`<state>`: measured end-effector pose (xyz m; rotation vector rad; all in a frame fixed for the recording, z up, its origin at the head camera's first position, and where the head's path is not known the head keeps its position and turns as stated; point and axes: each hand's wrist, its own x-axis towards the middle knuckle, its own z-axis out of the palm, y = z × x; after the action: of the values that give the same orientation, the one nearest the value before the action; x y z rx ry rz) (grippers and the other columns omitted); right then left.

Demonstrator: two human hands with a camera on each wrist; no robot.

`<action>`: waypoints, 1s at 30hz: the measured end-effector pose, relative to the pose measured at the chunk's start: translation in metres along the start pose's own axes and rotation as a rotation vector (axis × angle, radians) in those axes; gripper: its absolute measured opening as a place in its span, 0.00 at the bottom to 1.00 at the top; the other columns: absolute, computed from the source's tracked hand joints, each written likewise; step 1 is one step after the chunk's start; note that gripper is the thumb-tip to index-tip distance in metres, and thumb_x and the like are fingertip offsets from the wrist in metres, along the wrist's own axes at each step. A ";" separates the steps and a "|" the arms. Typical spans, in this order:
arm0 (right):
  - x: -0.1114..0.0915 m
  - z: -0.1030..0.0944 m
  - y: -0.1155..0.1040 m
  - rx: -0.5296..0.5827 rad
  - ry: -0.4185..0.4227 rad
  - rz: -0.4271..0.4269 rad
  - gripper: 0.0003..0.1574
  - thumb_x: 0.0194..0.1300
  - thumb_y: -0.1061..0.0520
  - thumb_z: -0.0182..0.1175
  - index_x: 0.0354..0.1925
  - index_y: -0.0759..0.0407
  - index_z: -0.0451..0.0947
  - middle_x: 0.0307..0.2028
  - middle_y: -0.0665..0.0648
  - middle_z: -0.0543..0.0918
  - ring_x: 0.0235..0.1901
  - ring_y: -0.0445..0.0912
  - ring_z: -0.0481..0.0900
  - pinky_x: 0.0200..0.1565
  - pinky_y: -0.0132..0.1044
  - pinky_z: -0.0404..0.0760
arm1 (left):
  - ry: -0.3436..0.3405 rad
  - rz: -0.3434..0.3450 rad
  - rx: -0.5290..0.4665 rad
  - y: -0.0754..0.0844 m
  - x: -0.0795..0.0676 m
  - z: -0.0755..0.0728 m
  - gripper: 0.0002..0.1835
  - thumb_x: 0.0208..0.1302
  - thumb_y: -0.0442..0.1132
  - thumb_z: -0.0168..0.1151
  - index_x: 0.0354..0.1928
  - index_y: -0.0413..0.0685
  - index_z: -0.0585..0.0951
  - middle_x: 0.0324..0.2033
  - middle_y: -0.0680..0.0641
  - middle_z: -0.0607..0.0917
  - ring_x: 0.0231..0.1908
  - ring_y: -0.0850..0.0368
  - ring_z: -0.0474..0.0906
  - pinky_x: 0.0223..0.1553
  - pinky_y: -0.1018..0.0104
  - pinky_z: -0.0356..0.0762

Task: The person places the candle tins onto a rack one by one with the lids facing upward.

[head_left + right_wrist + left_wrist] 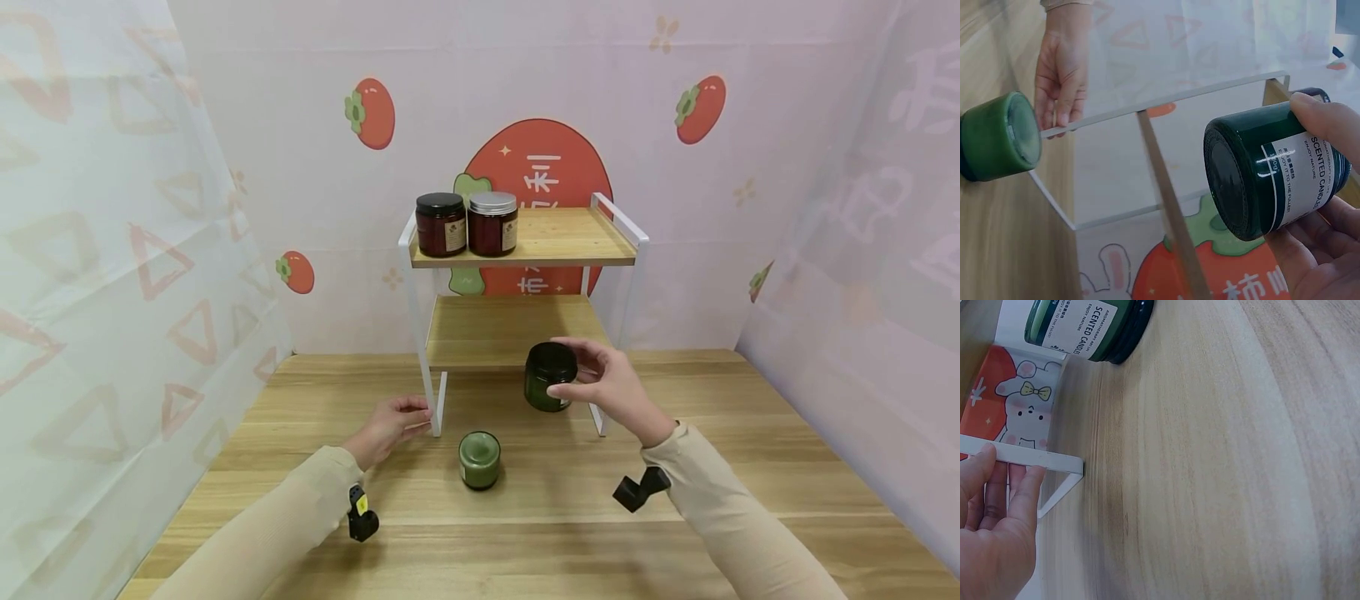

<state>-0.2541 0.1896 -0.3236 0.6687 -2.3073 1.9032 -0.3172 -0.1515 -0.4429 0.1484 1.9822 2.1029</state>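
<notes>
My right hand holds a dark green scented candle jar with a black lid, thumb on one side and fingers on the other. The jar is in front of the rack's middle board; its white label shows in the right wrist view. My left hand pinches the white metal leg at the rack's front left, near the foot. On the table between the hands stands a second green candle jar, its pale green top showing.
Two dark red jars, one with a black lid and one with a silver lid, stand at the left of the rack's top board. The rack stands on a wooden table. Printed cloth hangs behind and at both sides.
</notes>
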 end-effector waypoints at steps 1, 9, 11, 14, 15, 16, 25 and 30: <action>0.001 -0.001 -0.002 -0.001 0.003 -0.007 0.42 0.50 0.69 0.72 0.62 0.68 0.69 0.55 0.61 0.77 0.46 0.36 0.82 0.49 0.29 0.84 | -0.003 0.001 0.001 0.000 0.000 0.000 0.11 0.66 0.24 0.56 0.49 0.26 0.72 0.39 0.45 0.79 0.43 0.55 0.79 0.56 0.59 0.81; 0.009 -0.009 -0.026 -0.049 0.040 -0.016 0.42 0.50 0.66 0.74 0.62 0.64 0.70 0.52 0.58 0.77 0.47 0.38 0.81 0.50 0.31 0.84 | -0.012 0.006 0.007 0.002 -0.002 0.000 0.13 0.66 0.24 0.56 0.50 0.23 0.70 0.41 0.43 0.78 0.43 0.55 0.79 0.59 0.55 0.79; 0.012 -0.012 -0.032 -0.057 0.048 -0.021 0.41 0.50 0.64 0.74 0.62 0.63 0.70 0.51 0.56 0.78 0.47 0.38 0.80 0.49 0.30 0.84 | -0.012 0.005 0.008 0.002 -0.001 0.000 0.14 0.66 0.24 0.55 0.51 0.22 0.70 0.41 0.42 0.78 0.43 0.55 0.79 0.59 0.56 0.79; 0.016 -0.015 -0.042 -0.057 0.054 -0.031 0.41 0.51 0.64 0.74 0.62 0.62 0.70 0.51 0.54 0.78 0.47 0.39 0.80 0.50 0.30 0.84 | -0.008 0.002 0.007 0.001 -0.001 0.000 0.13 0.66 0.23 0.55 0.50 0.23 0.70 0.41 0.43 0.78 0.43 0.55 0.79 0.59 0.56 0.79; 0.017 -0.016 -0.045 -0.056 0.055 -0.032 0.41 0.51 0.64 0.74 0.63 0.61 0.70 0.51 0.54 0.78 0.47 0.39 0.80 0.50 0.30 0.84 | -0.006 0.000 0.007 0.001 -0.001 0.000 0.13 0.66 0.23 0.55 0.50 0.24 0.71 0.41 0.43 0.78 0.43 0.55 0.79 0.58 0.56 0.79; 0.017 -0.017 -0.048 -0.050 0.054 -0.034 0.41 0.51 0.65 0.73 0.63 0.61 0.70 0.51 0.54 0.78 0.47 0.39 0.81 0.49 0.30 0.84 | -0.005 0.000 0.008 0.001 0.000 0.000 0.12 0.66 0.23 0.55 0.50 0.24 0.71 0.40 0.44 0.78 0.43 0.55 0.79 0.58 0.56 0.79; 0.019 -0.023 -0.076 -0.101 0.086 -0.064 0.39 0.55 0.61 0.72 0.64 0.57 0.70 0.54 0.53 0.79 0.49 0.37 0.82 0.44 0.27 0.85 | -0.005 0.002 0.005 0.000 -0.001 0.001 0.13 0.66 0.23 0.55 0.50 0.24 0.71 0.40 0.44 0.78 0.43 0.55 0.79 0.58 0.57 0.80; 0.020 -0.026 -0.093 -0.125 0.106 -0.089 0.38 0.55 0.61 0.72 0.63 0.57 0.71 0.50 0.50 0.81 0.49 0.37 0.81 0.44 0.26 0.84 | -0.003 0.001 0.010 0.000 0.000 0.000 0.16 0.66 0.23 0.54 0.53 0.21 0.68 0.41 0.43 0.78 0.44 0.53 0.79 0.59 0.55 0.79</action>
<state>-0.2430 0.1958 -0.2262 0.6289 -2.2689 1.6974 -0.3168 -0.1515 -0.4431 0.1536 1.9918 2.0922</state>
